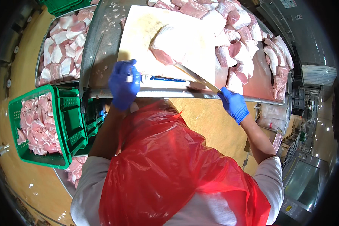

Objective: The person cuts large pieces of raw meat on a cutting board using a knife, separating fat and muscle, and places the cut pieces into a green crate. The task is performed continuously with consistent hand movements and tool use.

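Observation:
A pale piece of meat with a pink cut face (165, 43) lies on the white cutting board (132, 30). My right hand (231, 103), in a blue glove, is closed on the handle of a long knife (197, 78), whose blade reaches left to the meat's lower edge. My left hand (124, 83), also gloved blue, is at the board's lower left corner with its fingers curled; a small pale patch shows among them, and I cannot make out what, if anything, it holds.
The board lies on a steel table (98, 56) with several meat pieces (237, 52) to the right. At left are a steel tray of meat chunks (39, 77) and a green crate (66, 143) of meat trimmings. More green crates and bagged items (269, 115) sit below the table's edge.

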### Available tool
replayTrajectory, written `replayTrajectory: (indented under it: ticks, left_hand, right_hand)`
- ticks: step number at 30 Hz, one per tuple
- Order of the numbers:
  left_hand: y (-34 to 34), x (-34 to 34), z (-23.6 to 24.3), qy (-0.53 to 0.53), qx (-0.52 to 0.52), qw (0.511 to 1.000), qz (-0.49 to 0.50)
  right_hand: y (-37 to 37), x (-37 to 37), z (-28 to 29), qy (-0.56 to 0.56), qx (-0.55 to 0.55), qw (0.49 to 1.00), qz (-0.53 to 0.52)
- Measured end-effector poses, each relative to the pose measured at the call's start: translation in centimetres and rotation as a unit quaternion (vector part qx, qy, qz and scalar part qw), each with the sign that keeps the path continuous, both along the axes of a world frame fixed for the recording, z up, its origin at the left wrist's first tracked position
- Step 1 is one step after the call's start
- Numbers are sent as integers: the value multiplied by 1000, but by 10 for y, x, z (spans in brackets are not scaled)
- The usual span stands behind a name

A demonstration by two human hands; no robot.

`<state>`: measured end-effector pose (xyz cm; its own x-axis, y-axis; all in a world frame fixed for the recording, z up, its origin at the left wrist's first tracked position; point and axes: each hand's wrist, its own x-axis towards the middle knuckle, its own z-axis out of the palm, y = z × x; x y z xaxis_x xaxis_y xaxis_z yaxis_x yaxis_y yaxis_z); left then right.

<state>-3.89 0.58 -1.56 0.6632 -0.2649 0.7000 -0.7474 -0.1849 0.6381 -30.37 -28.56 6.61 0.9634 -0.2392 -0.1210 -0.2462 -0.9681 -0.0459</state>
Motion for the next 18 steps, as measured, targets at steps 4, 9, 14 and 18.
replayTrajectory:
  ticks: [4,9,14,18]
  left_hand:
    - [-48,-24,17,24,40,995,-86]
    - [-84,-18,-1,-63,94,994,-8]
    - [-89,-23,-7,35,15,999,7]
    - [-92,-28,-19,59,-48,997,8]
  right_hand:
    - [21,26,-2,-135,69,987,-41]
    - [73,97,-16,-224,138,963,-64]
    - [91,141,-24,-210,117,970,-40]
    - [92,155,-21,-158,66,985,-19]
